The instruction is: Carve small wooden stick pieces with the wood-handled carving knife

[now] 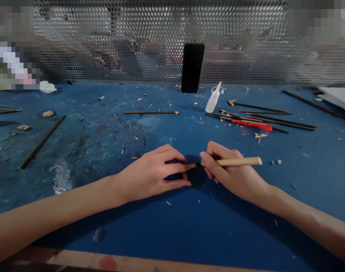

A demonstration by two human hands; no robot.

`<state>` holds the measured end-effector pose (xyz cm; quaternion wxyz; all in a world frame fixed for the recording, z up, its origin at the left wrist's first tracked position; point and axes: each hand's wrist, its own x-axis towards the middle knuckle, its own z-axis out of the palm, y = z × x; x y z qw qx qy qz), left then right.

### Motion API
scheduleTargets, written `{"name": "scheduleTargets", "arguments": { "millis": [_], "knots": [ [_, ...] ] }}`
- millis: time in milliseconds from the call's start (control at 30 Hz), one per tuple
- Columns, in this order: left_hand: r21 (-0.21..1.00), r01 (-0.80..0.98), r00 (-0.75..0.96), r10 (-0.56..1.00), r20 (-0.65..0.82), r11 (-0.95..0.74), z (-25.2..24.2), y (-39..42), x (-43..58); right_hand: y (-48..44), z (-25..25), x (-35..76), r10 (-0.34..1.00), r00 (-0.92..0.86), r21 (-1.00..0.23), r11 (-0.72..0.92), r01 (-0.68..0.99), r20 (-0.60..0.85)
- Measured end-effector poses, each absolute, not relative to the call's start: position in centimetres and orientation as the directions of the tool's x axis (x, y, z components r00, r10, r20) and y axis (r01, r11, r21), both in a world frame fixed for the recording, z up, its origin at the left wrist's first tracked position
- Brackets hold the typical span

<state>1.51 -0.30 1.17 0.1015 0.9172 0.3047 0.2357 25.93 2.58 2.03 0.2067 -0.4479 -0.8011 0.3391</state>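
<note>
My left hand point(149, 175) rests on the blue work surface point(110, 223) with its fingers around a thin dark strip of wood point(176, 163). A small tan wooden piece point(184, 176) shows between those fingers. My right hand point(227, 170) grips a pale wooden-handled carving tool point(235, 162) like a pencil. The tool's tip meets the strip's end between my hands. Part of the strip is hidden by my fingers.
Wood chips lie scattered over the surface. Dark sticks point(277, 121), a red-handled craft knife point(252, 125) and a white glue bottle point(213, 98) lie ahead right. A black phone point(192, 68) stands against a perforated metal screen point(161, 49).
</note>
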Motion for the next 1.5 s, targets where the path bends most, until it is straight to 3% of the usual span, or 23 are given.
{"name": "scheduleTargets", "arguments": {
  "millis": [100,300,800,1067,1233,1367,1500],
  "knots": [
    [0.228,0.461,0.752,0.514,0.412,-0.857,0.9,-0.5,1.7,2.4,2.0,26.1,0.862,-0.507,-0.705,0.378,0.601,0.030],
    [0.094,0.464,0.759,0.450,0.471,-0.881,0.5,-0.9,2.3,2.2,1.9,26.0,0.879,-0.473,-0.770,0.337,0.542,0.051],
    [0.099,0.520,0.737,0.504,0.450,-0.849,0.1,-1.3,2.7,2.0,1.5,25.8,0.833,-0.541,-0.634,0.481,0.605,0.117],
    [0.098,0.527,0.742,0.513,0.431,-0.844,0.3,-1.5,3.1,1.3,1.1,25.7,0.606,-0.771,-0.501,0.737,0.454,0.193],
    [0.093,0.529,0.734,0.510,0.449,-0.843,0.4,-1.6,3.2,1.0,1.1,25.5,0.559,-0.793,-0.380,0.807,0.452,0.242],
    [0.083,0.553,0.718,0.524,0.458,-0.829,0.1,-1.8,3.1,1.1,1.1,25.6,0.614,-0.736,-0.430,0.768,0.474,0.286],
    [0.094,0.550,0.700,0.520,0.490,-0.830,-0.3,-1.8,3.1,1.1,1.9,25.8,0.722,-0.658,-0.520,0.654,0.549,0.214]
  ]
}}
